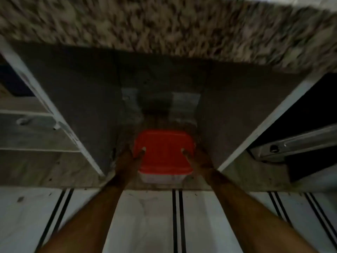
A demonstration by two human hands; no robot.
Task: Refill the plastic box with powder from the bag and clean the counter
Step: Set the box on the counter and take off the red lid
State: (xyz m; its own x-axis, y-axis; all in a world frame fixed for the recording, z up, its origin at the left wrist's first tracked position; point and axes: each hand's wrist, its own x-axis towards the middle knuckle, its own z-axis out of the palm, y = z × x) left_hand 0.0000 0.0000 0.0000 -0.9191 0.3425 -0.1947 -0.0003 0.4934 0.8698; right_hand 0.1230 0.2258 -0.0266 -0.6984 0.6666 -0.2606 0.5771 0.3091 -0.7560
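As the left hand (pixel 130 158) and right hand (pixel 197 159) clasp the plastic box (pixel 165 152) near the shelf's (pixel 237 178) front edge, fetching seems underway; next, lift it out level.

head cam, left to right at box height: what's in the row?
shelves → white left panel → left hand → plastic box, red lid, gripped by both hands → right hand → white right panel → metal rail
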